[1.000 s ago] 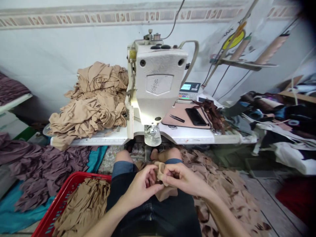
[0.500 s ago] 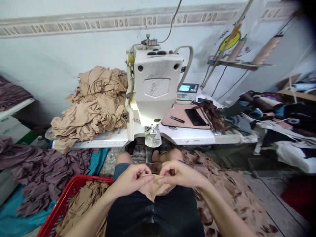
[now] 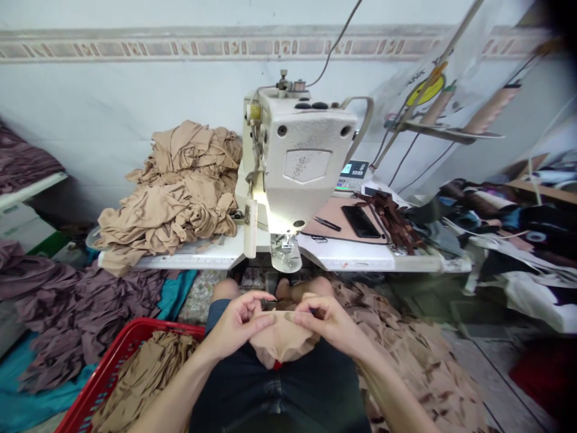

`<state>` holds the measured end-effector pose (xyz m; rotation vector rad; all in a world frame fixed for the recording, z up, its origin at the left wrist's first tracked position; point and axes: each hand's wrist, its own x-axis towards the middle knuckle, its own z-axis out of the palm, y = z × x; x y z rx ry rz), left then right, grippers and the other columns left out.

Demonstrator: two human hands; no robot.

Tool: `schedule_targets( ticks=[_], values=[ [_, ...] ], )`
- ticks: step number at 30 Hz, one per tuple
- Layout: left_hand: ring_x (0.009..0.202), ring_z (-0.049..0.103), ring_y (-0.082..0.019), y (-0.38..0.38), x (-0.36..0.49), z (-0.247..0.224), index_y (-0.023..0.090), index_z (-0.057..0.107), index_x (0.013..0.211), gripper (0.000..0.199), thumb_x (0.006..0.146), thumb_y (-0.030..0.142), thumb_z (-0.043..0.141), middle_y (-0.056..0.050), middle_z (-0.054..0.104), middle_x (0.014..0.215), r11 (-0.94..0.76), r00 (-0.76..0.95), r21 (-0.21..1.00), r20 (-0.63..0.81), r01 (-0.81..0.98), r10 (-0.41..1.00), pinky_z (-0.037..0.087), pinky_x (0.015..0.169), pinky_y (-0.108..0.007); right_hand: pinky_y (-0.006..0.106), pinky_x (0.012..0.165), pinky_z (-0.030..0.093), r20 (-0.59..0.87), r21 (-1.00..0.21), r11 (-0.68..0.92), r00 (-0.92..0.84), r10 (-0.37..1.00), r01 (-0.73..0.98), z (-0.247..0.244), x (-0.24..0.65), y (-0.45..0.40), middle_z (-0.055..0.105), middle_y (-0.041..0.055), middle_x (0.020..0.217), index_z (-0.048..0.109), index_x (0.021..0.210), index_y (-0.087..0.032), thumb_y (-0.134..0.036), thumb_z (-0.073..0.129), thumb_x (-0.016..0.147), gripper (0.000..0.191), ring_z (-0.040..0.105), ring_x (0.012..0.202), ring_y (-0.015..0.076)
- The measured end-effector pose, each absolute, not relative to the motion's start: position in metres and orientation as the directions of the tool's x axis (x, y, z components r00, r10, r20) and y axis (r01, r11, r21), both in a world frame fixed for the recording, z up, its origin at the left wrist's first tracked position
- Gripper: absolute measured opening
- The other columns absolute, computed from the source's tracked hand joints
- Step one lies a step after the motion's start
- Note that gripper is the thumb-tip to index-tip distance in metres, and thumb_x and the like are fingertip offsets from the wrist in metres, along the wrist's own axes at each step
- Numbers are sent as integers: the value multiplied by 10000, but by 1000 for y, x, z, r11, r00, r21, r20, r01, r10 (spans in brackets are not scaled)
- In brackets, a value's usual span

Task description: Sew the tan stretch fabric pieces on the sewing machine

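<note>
A small beige fabric piece (image 3: pixel 282 340) hangs between my two hands, just above my lap. My left hand (image 3: pixel 246 322) pinches its upper left edge between thumb and fingers, with the index finger stretched along the top. At the upper right edge, my right hand (image 3: pixel 331 319) pinches the same cloth. The top edge is drawn nearly straight between them, while the lower part droops in folds. A bit of red shows at its bottom. Beyond my hands stands a white sewing machine (image 3: pixel 306 156), its needle area over a rounded metal arm (image 3: pixel 286 255).
Beige cloth (image 3: pixel 175 192) is heaped on the table left of the machine. Scissors-like snips (image 3: pixel 328 224) and a black phone (image 3: pixel 361 221) lie on the right. A red basket (image 3: pixel 135 329) holds more cloth by my left leg. Beige pieces (image 3: pixel 406 355) cover the floor at right.
The cloth has been raised slightly and spread, so more of its face shows. My left index finger has straightened. The view has shifted, putting the machine farther right.
</note>
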<state>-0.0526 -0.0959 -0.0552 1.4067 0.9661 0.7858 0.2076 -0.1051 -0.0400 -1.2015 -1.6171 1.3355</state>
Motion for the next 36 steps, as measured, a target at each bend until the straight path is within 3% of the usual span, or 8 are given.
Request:
schedule_targets(
  ticks=[4, 7, 10, 15, 19, 24, 30, 36],
  values=[
    [810, 680, -196, -92, -57, -40, 199, 850, 1148, 287, 1044, 396, 670, -79, 767, 902, -229, 452, 949, 112, 215, 885, 496, 708, -270, 288, 568, 358, 104, -937, 168, -215, 971, 306, -20, 203, -116, 545, 6, 690, 787, 741, -174, -551, 718, 985, 454, 501, 633, 156],
    [823, 694, -200, -87, -56, -32, 181, 850, 1085, 292, 1090, 312, 590, -80, 775, 877, -454, 466, 844, 291, 286, 835, 499, 734, -273, 305, 596, 372, 261, -873, 307, -169, 950, 380, -7, 200, -121, 567, 13, 690, 807, 783, -189, -434, 691, 1033, 369, 530, 649, 168],
    [774, 672, -181, -81, -51, -25, 167, 825, 1046, 304, 1104, 277, 548, -65, 753, 844, -537, 455, 792, 378, 292, 806, 481, 705, -259, 307, 606, 378, 355, -835, 373, -120, 927, 405, 0, 198, -118, 603, 17, 710, 831, 849, -198, -354, 704, 1029, 270, 550, 664, 172],
    [811, 686, -188, -67, -39, -13, 157, 784, 954, 298, 1072, 333, 575, -61, 776, 892, -374, 381, 899, 271, 227, 884, 505, 751, -255, 293, 567, 353, 373, -865, 348, -2, 928, 361, 4, 199, -97, 543, -7, 661, 815, 770, -182, -325, 733, 958, 250, 488, 606, 149],
    [708, 612, -167, -51, -33, -8, 141, 772, 889, 338, 996, 440, 655, -37, 723, 799, -202, 307, 956, 131, 211, 943, 443, 634, -237, 286, 586, 390, 252, -941, 228, 67, 966, 249, 1, 199, -77, 605, 7, 659, 801, 726, -159, -401, 783, 878, 286, 517, 621, 156],
    [599, 503, -131, -35, -29, 1, 149, 708, 798, 389, 927, 516, 720, 18, 575, 648, -139, 257, 952, 67, 273, 964, 350, 559, -223, 292, 619, 441, 98, -993, 91, 86, 992, 81, -7, 200, -63, 673, 27, 682, 784, 719, -147, -495, 850, 800, 363, 564, 658, 179],
    [543, 427, -106, -20, -19, 8, 181, 643, 865, 288, 871, 425, 795, 74, 461, 610, -170, 158, 964, 139, 204, 978, 322, 529, -206, 296, 613, 457, 117, -992, 109, 145, 982, 62, -10, 204, -51, 669, 25, 668, 774, 715, -154, -511, 856, 791, 374, 569, 653, 185],
    [488, 351, -82, -6, -7, -2, 202, 573, 935, 317, 899, 438, 782, 118, 372, 580, -169, 138, 984, 159, 62, 978, 276, 496, -185, 317, 661, 486, 150, -988, 141, 197, 969, 59, -13, 208, -34, 713, 39, 682, 774, 685, -163, -511, 848, 779, 369, 599, 672, 205]
  ],
)
